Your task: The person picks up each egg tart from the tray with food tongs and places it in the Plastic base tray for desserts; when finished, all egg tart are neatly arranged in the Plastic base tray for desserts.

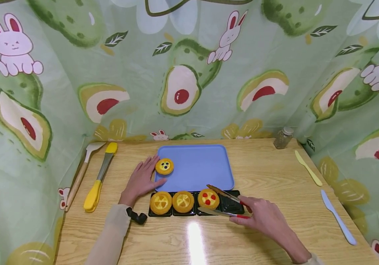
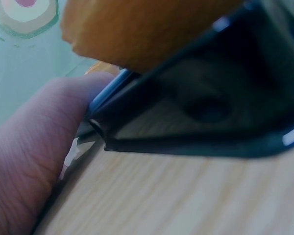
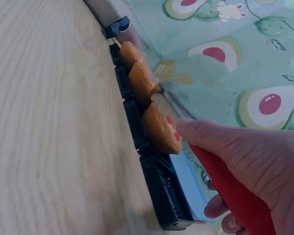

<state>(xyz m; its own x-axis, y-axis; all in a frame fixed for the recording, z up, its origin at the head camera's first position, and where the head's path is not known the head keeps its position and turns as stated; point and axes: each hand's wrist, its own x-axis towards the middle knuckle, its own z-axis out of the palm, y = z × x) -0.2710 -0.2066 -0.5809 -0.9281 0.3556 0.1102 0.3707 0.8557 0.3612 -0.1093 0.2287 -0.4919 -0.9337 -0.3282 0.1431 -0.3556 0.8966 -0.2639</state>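
Note:
My right hand [image 1: 263,217] grips red-handled tongs [image 1: 222,192], their arms spread on either side of an egg tart with red toppings [image 1: 208,199]. That tart sits in a black segmented holder [image 1: 232,203], whose rightmost compartment holds nothing. Two tarts with wedge-patterned tops, the left one [image 1: 161,203] and the middle one [image 1: 183,202], fill the compartments to its left. My left hand [image 1: 143,180] rests at the left edge of a blue tray [image 1: 197,165], fingers extended and thumb over the near corner. Beside those fingers, a tart with dark dots [image 1: 164,166] lies on the tray.
A spatula with a wooden handle [image 1: 80,178] and yellow-grey tongs [image 1: 102,176] lie at the left. A small glass jar [image 1: 283,138] stands at the back right. Further right lie a yellow knife [image 1: 308,168] and a blue knife [image 1: 338,218]. Patterned curtains surround the table.

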